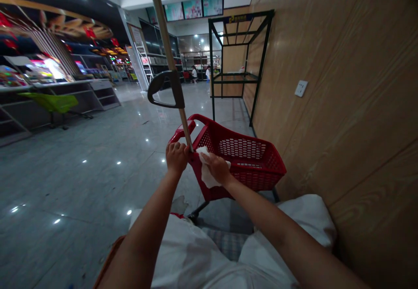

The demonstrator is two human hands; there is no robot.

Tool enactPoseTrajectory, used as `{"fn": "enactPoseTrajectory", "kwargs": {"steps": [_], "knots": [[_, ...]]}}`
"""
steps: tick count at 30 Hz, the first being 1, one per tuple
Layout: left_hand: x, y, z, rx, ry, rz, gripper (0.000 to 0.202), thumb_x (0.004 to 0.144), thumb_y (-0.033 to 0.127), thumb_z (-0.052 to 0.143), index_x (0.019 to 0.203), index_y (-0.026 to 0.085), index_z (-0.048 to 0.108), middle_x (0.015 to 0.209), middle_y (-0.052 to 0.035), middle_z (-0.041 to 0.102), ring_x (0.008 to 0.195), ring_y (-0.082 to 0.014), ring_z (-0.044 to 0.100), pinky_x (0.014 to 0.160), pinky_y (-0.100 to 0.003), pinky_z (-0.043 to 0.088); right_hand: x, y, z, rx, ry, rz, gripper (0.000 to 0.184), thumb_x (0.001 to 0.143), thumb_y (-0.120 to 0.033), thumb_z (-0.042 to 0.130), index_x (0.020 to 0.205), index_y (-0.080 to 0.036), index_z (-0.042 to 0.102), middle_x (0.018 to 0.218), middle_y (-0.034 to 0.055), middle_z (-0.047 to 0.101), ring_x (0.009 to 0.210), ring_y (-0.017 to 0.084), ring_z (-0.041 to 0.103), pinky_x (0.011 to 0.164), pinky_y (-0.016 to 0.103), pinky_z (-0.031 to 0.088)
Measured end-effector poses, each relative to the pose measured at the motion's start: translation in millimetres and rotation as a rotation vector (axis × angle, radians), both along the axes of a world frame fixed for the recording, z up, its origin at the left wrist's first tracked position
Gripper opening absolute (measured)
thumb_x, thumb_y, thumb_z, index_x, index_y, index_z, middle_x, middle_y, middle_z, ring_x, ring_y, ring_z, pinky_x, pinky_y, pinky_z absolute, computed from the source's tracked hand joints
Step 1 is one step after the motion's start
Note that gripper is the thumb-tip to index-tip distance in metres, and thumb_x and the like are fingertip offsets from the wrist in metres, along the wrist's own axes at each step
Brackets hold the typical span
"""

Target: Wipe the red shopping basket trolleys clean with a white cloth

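A red plastic shopping cart (235, 162) with latticed basket walls stands in front of my knees, its handle end toward the left. My left hand (177, 156) is closed over the near end of the cart's handle. Beside it a pale upright pole (168, 47) rises from the cart's corner, with a dark grey loop-shaped grip (166, 89) fixed to it. In my right hand (217, 167) a crumpled white cloth (209, 178) is pressed against the near rim and side of the basket. Part of the cloth hangs below my fingers.
A wood-panelled wall (326, 106) with a socket (301, 88) runs close along the right. Behind the cart stands a black metal frame (214, 69). A green cart (55, 102) stands by a counter (104, 93) at left. People (194, 74) are far back on the tiled floor (98, 171).
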State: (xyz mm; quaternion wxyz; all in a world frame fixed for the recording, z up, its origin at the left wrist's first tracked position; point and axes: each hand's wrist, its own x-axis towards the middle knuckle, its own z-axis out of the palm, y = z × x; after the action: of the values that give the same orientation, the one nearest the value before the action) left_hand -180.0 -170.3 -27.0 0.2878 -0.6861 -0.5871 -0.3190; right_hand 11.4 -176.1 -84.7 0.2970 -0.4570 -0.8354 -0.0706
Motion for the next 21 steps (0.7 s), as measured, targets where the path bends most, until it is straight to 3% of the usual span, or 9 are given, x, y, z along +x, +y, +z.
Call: {"fn": "enactPoseTrajectory", "kwargs": {"steps": [3,5,10,14,17,21], "knots": [[7,2,-1.2,0.013,-0.035,0.02,0.034,0.091,0.034,0.035,0.077,0.021,0.062,0.085,-0.0099,0.06,0.092,-0.0259,0.05,0.092,-0.043,0.034,37,-1,-11.7,-0.033,-0.035,-0.066,0.041,0.094,-0.023,0.04,0.134,-0.03,0.045,0.116,0.0065,0.061,0.089,0.017,0.06,0.08,0.03,0.047],[12,4,-0.8,-0.001,-0.073,0.025,0.034,0.091,0.034,0.034,0.077,0.02,0.062,0.086,-0.0106,0.06,0.093,-0.0264,0.05,0.093,-0.045,0.033,45,0,-13.5,-0.03,-0.036,-0.068,0.041,0.093,-0.023,0.042,0.134,-0.026,0.046,0.121,0.0088,0.059,0.094,0.019,0.059,0.083,0.032,0.047],[16,8,-0.2,-0.036,-0.06,0.063,0.034,0.092,0.034,0.034,0.081,0.018,0.062,0.09,-0.0121,0.06,0.096,-0.0278,0.05,0.093,-0.044,0.034,3,7,-4.0,0.052,0.06,0.037,0.044,0.093,-0.021,0.042,0.137,-0.021,0.042,0.128,0.0114,0.053,0.109,0.021,0.053,0.094,0.034,0.043],[12,15,-2.1,-0.054,-0.031,0.086,0.033,0.092,0.035,0.036,0.081,0.018,0.062,0.091,-0.012,0.061,0.097,-0.0278,0.051,0.092,-0.043,0.036,-34,21,-1.0,0.079,0.168,0.032,0.042,0.093,-0.022,0.042,0.135,-0.022,0.045,0.125,0.0114,0.055,0.115,0.021,0.049,0.101,0.04,0.036],[11,22,-0.8,-0.062,-0.025,0.096,0.034,0.092,0.035,0.035,0.082,0.018,0.063,0.092,-0.0118,0.062,0.098,-0.0276,0.052,0.094,-0.043,0.036,-36,36,-0.1,0.058,0.171,0.057,0.04,0.093,-0.022,0.043,0.133,-0.024,0.046,0.126,0.0099,0.055,0.116,0.02,0.049,0.105,0.042,0.03],[24,27,2.7,-0.079,-0.031,0.111,0.035,0.092,0.036,0.035,0.085,0.016,0.063,0.093,-0.0131,0.063,0.099,-0.0282,0.052,0.097,-0.044,0.034,-13,57,6.0,0.002,0.154,0.152,0.04,0.091,-0.018,0.044,0.13,-0.024,0.05,0.121,0.0073,0.06,0.112,0.018,0.052,0.102,0.036,0.034]]}}
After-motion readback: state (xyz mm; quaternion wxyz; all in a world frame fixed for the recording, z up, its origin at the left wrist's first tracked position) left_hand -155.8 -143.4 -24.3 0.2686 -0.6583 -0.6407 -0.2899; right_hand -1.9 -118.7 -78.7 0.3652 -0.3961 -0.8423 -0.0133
